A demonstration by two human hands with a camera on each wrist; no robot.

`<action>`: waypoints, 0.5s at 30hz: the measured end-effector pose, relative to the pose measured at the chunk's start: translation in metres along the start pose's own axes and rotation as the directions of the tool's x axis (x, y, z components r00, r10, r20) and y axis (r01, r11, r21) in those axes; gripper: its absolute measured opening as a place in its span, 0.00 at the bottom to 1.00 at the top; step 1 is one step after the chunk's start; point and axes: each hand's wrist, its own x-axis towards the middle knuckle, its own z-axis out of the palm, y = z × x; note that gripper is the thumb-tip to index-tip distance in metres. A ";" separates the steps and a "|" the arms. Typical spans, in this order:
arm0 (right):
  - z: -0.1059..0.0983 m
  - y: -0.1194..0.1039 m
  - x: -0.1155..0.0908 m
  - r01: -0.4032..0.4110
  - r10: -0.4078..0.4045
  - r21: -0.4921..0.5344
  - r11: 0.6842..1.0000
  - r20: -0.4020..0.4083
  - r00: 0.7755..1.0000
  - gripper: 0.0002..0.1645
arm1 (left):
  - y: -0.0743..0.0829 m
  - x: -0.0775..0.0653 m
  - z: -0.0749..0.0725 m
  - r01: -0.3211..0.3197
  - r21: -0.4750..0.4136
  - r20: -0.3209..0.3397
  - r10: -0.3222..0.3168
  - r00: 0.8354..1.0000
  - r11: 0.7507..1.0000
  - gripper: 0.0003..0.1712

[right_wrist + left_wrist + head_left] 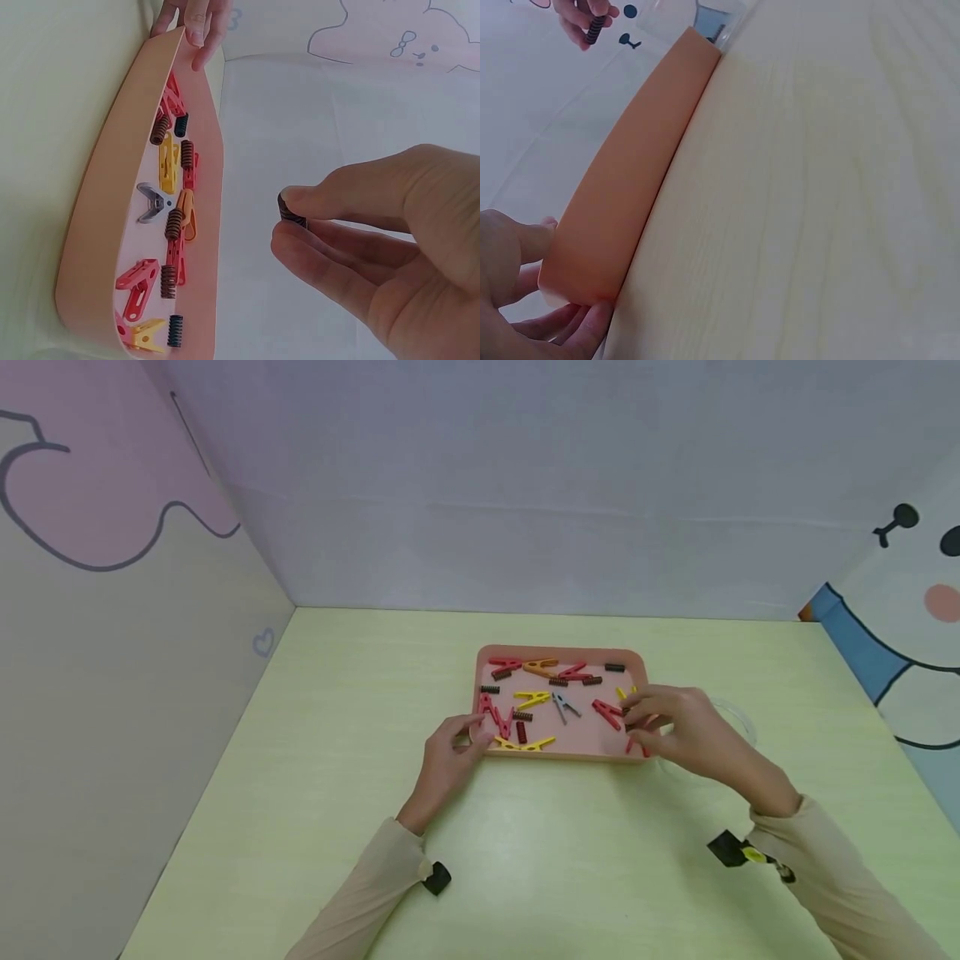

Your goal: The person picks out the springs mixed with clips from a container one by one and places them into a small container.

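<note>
A pink-orange tray on the table holds several red clothespins, yellow clothespins, an orange clothespin, a grey clothespin and several dark coil springs. My left hand grips the tray's near left corner, with fingers on both sides of it in the left wrist view. Over the tray's right end, my right hand pinches a dark coil spring between thumb and fingertips, apart from the tray. In the head view that spring is hard to make out.
A clear round container stands on the table right of the tray, partly hidden behind my right hand and forearm. The pale wood-grain table meets a plain wall at the back and printed panels at both sides.
</note>
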 end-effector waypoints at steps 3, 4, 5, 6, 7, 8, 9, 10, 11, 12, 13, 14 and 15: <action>-0.003 0.001 -0.003 -0.009 0.009 -0.003 1.000 -0.004 1.000 0.12 | 0.000 0.000 0.000 0.000 0.002 -0.001 0.000 1.000 1.000 0.24; -0.004 0.001 -0.004 -0.008 0.008 -0.009 1.000 -0.007 1.000 0.12 | 0.000 0.000 0.000 0.003 0.001 -0.001 -0.003 1.000 1.000 0.24; -0.005 0.002 -0.005 -0.013 0.013 -0.018 1.000 -0.009 1.000 0.12 | -0.001 0.000 0.000 0.002 -0.001 0.000 -0.002 1.000 1.000 0.24; -0.006 0.003 -0.006 -0.015 0.015 -0.025 1.000 -0.012 1.000 0.12 | -0.001 0.000 0.000 -0.001 -0.004 0.000 0.001 1.000 1.000 0.24; -0.007 0.004 -0.007 -0.015 0.014 -0.032 0.999 -0.015 1.000 0.13 | -0.001 0.000 0.001 0.002 -0.007 0.001 -0.002 1.000 1.000 0.24; -0.008 0.005 -0.008 -0.016 0.015 -0.040 0.999 -0.019 1.000 0.13 | -0.001 0.000 0.001 0.004 -0.011 0.001 -0.004 1.000 1.000 0.24; -0.009 0.006 -0.009 -0.017 0.016 -0.044 0.999 -0.022 1.000 0.13 | 0.000 0.000 0.001 0.006 -0.016 0.001 -0.006 1.000 1.000 0.24; -0.009 0.007 -0.010 -0.019 0.018 -0.048 0.999 -0.024 1.000 0.13 | 0.000 0.000 0.001 0.010 -0.017 0.001 -0.010 1.000 1.000 0.24; -0.010 0.008 -0.011 -0.023 0.022 -0.053 0.998 -0.025 0.999 0.14 | 0.000 0.000 0.001 0.009 -0.018 0.000 -0.009 1.000 1.000 0.24; -0.011 0.008 -0.011 -0.021 0.019 -0.056 0.998 -0.027 0.999 0.14 | 0.000 0.000 0.001 0.011 -0.018 0.000 -0.011 1.000 1.000 0.24; -0.012 0.008 -0.012 -0.021 0.019 -0.060 0.998 -0.029 0.999 0.14 | 0.000 0.000 0.001 0.013 -0.019 0.001 -0.013 1.000 1.000 0.24; -0.012 0.008 -0.013 -0.022 0.020 -0.065 0.998 -0.031 0.999 0.14 | 0.000 0.000 0.001 0.014 -0.020 0.000 -0.014 1.000 1.000 0.24; -0.013 0.009 -0.014 -0.022 0.020 -0.065 0.998 -0.032 0.999 0.14 | 0.001 0.000 0.001 0.012 -0.020 0.000 -0.012 1.000 1.000 0.24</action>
